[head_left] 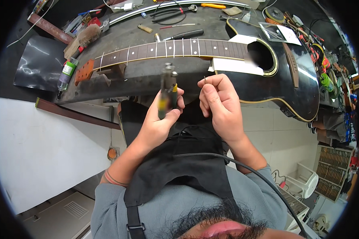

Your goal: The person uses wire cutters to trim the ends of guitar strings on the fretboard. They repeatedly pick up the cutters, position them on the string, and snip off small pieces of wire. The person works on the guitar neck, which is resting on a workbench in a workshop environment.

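Observation:
My left hand is closed around pliers with dark green and yellow handles; their metal jaws point up and look blurred. Between thumb and forefinger, my right hand pinches a short thin piece of wire, possibly fret wire. Beyond both hands a black acoustic guitar lies face up, its neck reaching left across the bench. Silvery frets cross only part of its dark fretboard; other slots look bare. White paper covers the top beside the fretboard end.
A support stands under the neck near the orange-brown headstock. Behind the neck lies a hammer. At left are a green-labelled bottle and a brush. Tools crowd the right edge. A black cable crosses my apron.

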A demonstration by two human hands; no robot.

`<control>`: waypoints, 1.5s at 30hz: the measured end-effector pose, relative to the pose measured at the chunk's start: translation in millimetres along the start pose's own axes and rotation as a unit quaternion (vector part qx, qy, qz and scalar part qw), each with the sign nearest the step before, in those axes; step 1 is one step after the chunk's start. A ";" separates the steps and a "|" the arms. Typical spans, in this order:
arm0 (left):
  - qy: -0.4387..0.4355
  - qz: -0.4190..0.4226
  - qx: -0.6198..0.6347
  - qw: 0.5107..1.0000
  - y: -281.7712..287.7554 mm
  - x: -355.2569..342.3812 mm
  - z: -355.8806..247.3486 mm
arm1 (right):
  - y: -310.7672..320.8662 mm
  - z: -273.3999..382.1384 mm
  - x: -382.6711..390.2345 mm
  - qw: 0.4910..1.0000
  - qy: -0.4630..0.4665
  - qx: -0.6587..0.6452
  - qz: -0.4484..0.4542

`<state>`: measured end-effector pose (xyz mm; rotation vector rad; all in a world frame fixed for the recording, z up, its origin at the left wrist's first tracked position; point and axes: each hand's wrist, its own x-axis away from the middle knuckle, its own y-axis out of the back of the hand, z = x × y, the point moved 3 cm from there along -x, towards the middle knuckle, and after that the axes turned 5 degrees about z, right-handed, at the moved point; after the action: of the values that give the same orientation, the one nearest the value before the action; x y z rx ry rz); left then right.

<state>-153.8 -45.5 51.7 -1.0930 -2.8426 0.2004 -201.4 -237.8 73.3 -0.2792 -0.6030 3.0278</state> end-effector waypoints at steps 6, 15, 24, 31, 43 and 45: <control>0.000 0.000 -0.253 0.968 8.9 3.8 -5.3 | -2.4 -4.7 -0.9 0.998 -0.032 0.041 -0.027; 0.031 0.016 -0.322 0.946 15.1 7.1 -21.9 | -3.0 1.4 -5.9 0.985 -0.008 0.156 -0.067; 0.046 0.016 -0.316 0.947 17.7 6.6 -27.3 | -5.1 2.9 -11.4 0.970 0.022 0.234 -0.066; 0.058 0.018 -0.309 0.949 18.7 6.2 -29.8 | -5.6 2.5 -13.3 0.962 0.025 0.266 -0.064; 0.059 0.018 -0.332 0.941 21.8 5.8 -30.0 | -4.6 0.7 -17.6 0.953 0.044 0.295 -0.059; 0.062 0.018 -0.336 0.940 22.2 6.7 -31.1 | -5.5 0.2 -18.6 0.952 0.053 0.296 -0.057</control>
<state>-140.0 -21.9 79.2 -1.1836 -2.8262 -0.8672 -183.2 -234.2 78.7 -0.3534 0.2943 2.8803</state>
